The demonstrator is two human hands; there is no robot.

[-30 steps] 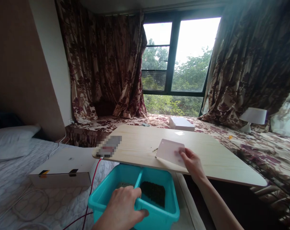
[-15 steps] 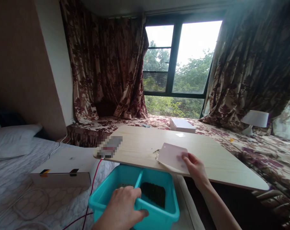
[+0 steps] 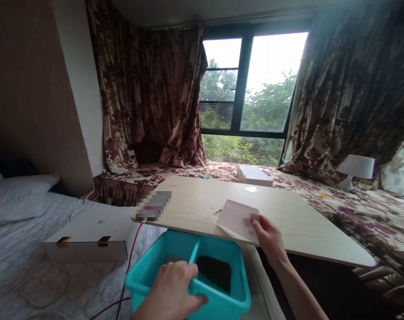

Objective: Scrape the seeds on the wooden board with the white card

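My left hand (image 3: 177, 286) grips the near rim of a turquoise two-compartment bin (image 3: 233, 304) where the divider meets it. Dark green-brown loose bits (image 3: 214, 273) lie in the bin's right compartment; a few specks show in the left one, partly hidden by my hand. Between the thumb and fingers of my right hand (image 3: 268, 238) is a thin translucent plastic scraper sheet (image 3: 238, 218), tilted over the front edge of the pale wooden tabletop (image 3: 195, 200). Small crumbs (image 3: 218, 212) lie on the wood just left of the sheet.
A pixelated phone-like object (image 3: 153, 206) with a red cable (image 3: 132, 249) rests at the tabletop's left end. On the bed stands a white box (image 3: 88, 226). Behind the tabletop are another white box (image 3: 254, 175) and a lamp (image 3: 357, 166) on the flowered sill.
The plastic sheet shifted slightly right and toward me, uncovering more crumbs, then back left, covering some of them. My left hand keeps its hold on the bin.
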